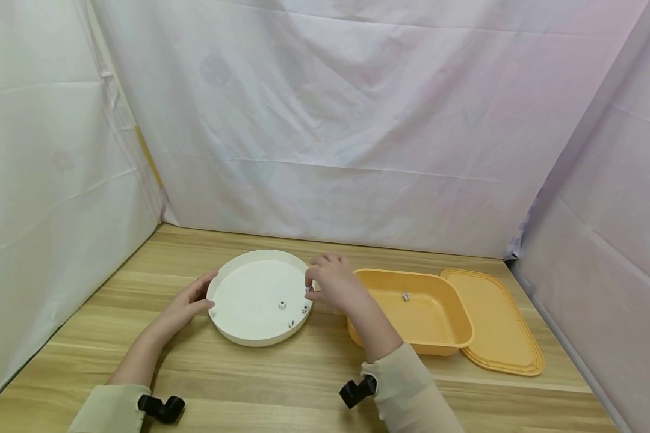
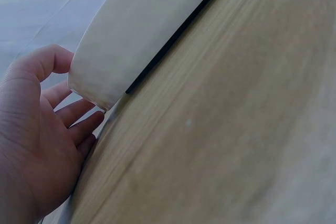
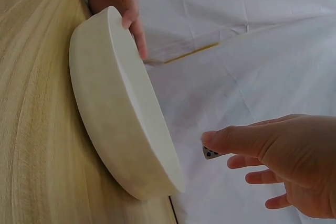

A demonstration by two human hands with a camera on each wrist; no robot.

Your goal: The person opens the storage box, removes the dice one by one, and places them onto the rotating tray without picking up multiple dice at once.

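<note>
While left hand (image 1: 186,304) steadies tray (image 1: 233,334), right hand (image 1: 333,285) pinches die (image 3: 211,152)

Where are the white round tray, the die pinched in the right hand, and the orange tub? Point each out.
white round tray (image 1: 233,264): head view, on its far rim.
die (image 3: 211,153): right wrist view, on its spotted face below the fingertip.
orange tub (image 1: 444,328): head view, on its inner right wall.

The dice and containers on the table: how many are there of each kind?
Dice: 5, being 3 lying in the white round tray, 1 pinched by the right hand, 1 in the orange tub
White round tray: 1
Orange tub: 1
Orange lid: 1
Total: 8
</note>
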